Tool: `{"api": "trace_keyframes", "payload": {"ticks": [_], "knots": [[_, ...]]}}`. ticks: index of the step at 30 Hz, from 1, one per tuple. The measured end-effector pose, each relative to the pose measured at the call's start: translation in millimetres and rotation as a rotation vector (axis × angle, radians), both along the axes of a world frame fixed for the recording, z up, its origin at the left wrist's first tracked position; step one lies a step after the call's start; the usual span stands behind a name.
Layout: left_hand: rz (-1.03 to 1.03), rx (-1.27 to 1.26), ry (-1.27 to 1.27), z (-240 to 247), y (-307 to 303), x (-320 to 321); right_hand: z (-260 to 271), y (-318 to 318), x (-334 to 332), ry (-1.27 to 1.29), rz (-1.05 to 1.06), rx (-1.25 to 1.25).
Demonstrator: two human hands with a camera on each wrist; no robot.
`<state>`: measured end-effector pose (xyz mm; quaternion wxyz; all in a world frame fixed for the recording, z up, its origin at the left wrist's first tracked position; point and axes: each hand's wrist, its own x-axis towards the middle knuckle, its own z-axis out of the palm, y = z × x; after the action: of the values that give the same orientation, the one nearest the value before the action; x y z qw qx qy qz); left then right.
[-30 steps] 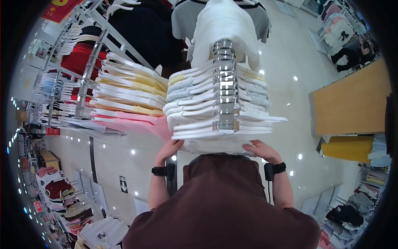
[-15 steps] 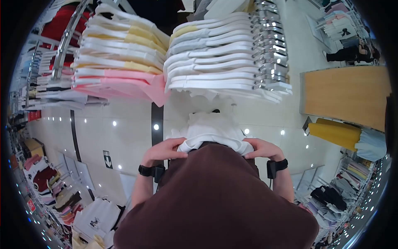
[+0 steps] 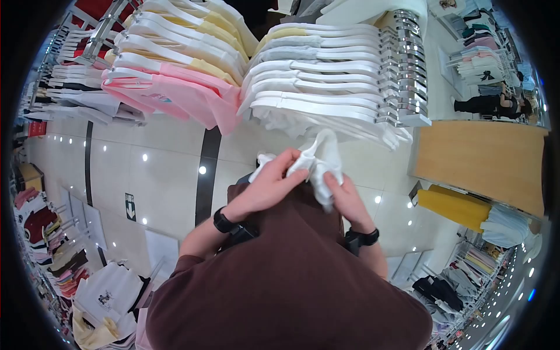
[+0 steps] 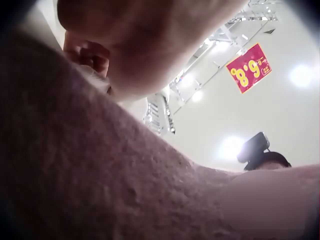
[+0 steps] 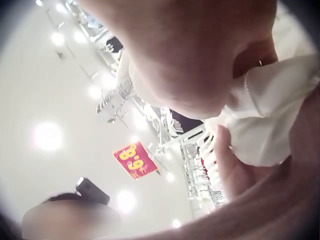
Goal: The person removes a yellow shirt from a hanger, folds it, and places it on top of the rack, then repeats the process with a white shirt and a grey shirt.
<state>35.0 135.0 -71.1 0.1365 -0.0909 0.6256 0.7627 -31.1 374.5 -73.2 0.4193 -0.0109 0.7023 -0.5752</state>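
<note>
Both hands hold a bunched white garment (image 3: 319, 160) in front of my chest, just below the clothes rack. My left hand (image 3: 274, 181) reaches across from the left and its fingers curl round the cloth's upper fold. My right hand (image 3: 341, 195) grips the lower right part, with its thumb on the fabric. In the right wrist view the white garment (image 5: 270, 115) is pinched against the palm. The left wrist view is mostly skin, with the ceiling and a red sign (image 4: 248, 67) behind it.
A rack of white tops on hangers (image 3: 326, 99) hangs straight ahead, with pink and yellow tops (image 3: 175, 87) to its left. A wooden table (image 3: 478, 163) and yellow folded cloth (image 3: 455, 204) lie at the right. More racks line the glossy floor (image 3: 163, 186).
The hands moved from the garment's two sides at my chest to meet in the middle, gathering the white cloth into a bunch and raising it. The view shifted toward the rack.
</note>
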Motion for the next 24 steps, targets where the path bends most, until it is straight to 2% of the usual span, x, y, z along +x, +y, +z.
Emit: {"api": "trace_keyframes", "payload": {"ticks": [1, 3, 5, 7, 9, 12, 14, 16, 17, 19, 21, 23, 24], "knots": [[0.002, 0.017, 0.033, 0.4, 9.0, -2.5, 0.2, -5.9, 4.9, 0.051, 0.051, 0.004], [0.016, 0.046, 0.13, 7.5, 23.2, -2.3, 8.1, -22.0, 13.9, 0.025, -0.041, -0.127], [0.098, -0.059, 0.144, 7.5, 22.5, 0.2, 22.7, -28.5, 10.2, 0.087, -0.062, -0.141], [0.015, -0.127, 0.188, 12.5, 22.5, -0.4, 22.1, -26.9, 8.7, 0.252, -0.016, -0.167], [0.004, -0.309, 0.285, 11.4, 26.8, -1.4, 24.2, -22.4, 3.7, 0.257, 0.038, -0.175], [0.004, -0.388, 0.376, 17.9, 28.6, -5.7, 25.6, -27.1, 3.7, 0.288, 0.023, -0.152], [-0.02, -0.413, 0.407, 19.1, 31.5, -6.2, 21.5, -32.5, 5.6, 0.123, -0.136, -0.287], [0.003, -0.483, 0.56, 17.0, 34.2, -4.3, 22.2, -40.4, 6.7, 0.037, -0.193, -0.311], [-0.002, -0.484, 0.559, 15.1, 31.2, -4.0, 22.4, -42.7, 6.8, -0.051, -0.244, -0.337], [-0.106, -0.343, 0.405, 10.5, 18.8, -4.3, 19.6, -41.8, 6.1, -0.025, -0.206, -0.365], [-0.157, -0.323, 0.348, 16.5, 8.1, -2.6, 15.9, -36.8, 2.2, 0.001, -0.17, -0.39], [-0.205, -0.303, 0.287, 27.0, 4.9, 0.4, 13.0, -29.8, -6.8, 0.037, 0.029, -0.319], [-0.221, -0.493, 0.345, 32.3, 6.2, 3.3, 15.1, -32.8, -7.2, 0.036, 0.028, -0.319]]}}
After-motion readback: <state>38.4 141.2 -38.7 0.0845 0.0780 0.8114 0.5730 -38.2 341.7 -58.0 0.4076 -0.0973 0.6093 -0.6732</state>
